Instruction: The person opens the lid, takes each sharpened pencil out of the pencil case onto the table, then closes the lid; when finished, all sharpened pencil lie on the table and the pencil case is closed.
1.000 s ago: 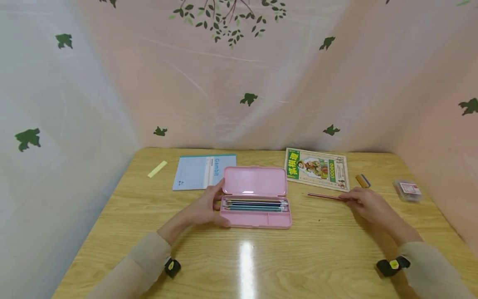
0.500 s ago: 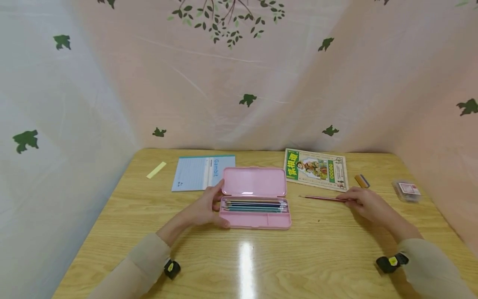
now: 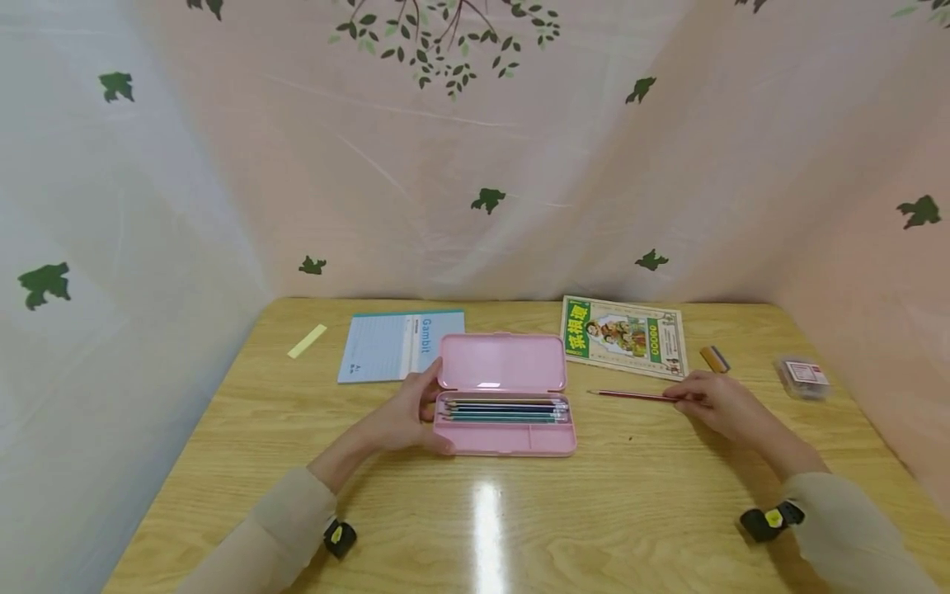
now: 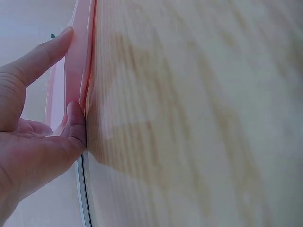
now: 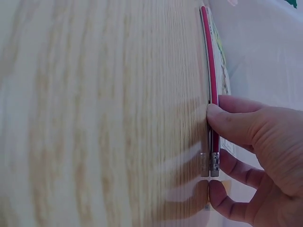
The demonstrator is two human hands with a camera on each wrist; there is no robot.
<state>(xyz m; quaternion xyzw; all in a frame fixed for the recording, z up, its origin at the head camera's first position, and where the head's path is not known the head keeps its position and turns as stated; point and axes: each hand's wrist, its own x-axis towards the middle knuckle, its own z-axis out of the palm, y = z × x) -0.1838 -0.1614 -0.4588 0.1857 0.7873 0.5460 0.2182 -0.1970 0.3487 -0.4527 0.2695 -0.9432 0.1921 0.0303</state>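
bright, even light | glare streak on table (image 3: 486, 528) | wrist views blurred | edges bowed

The right hand (image 5: 260, 161) fills the lower right corner, thumb and fingers curled in a pinch on a red pencil (image 5: 210, 85) near its eraser end. The thumb (image 5: 227, 124) presses on the shaft from one side, and a fingertip (image 5: 218, 189) sits just past the metal band (image 5: 214, 164) that carries the eraser. The pencil lies along the pale wooden tabletop (image 5: 94, 113), which mirrors it faintly, and its shaft runs straight away from the hand toward the top edge of the frame. Just beside the pencil, the edge of a printed booklet (image 5: 222, 66) shows, with pale fabric (image 5: 265, 47) behind it.
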